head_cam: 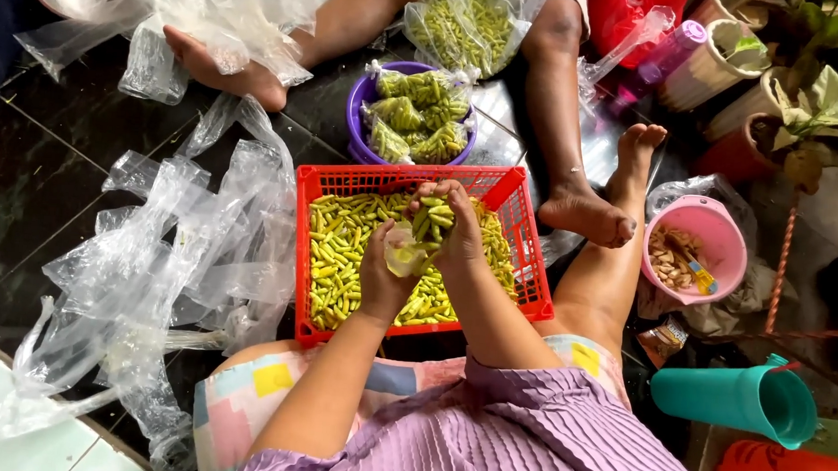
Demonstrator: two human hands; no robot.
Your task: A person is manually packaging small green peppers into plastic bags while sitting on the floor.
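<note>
Bagging green chillies over a red crate

The red crate (513, 234) of chillies (336, 250) sits on the dark floor (35, 173); above its middle, the right hand (458, 230) has fingers clamped on a chilli bunch (433, 220), and the left hand (384, 280) pinches a small clear bag (406, 254) just beside it.

— What packaging shows?
— Knotted clear bags of green chillies (416, 119) fill a purple bowl (361, 101) beyond the red crate (403, 181); loose empty bags (176, 250) lie left on the floor.
— More?
— A small brownish wrapper (665, 336), perhaps a snack packet, right.
</note>
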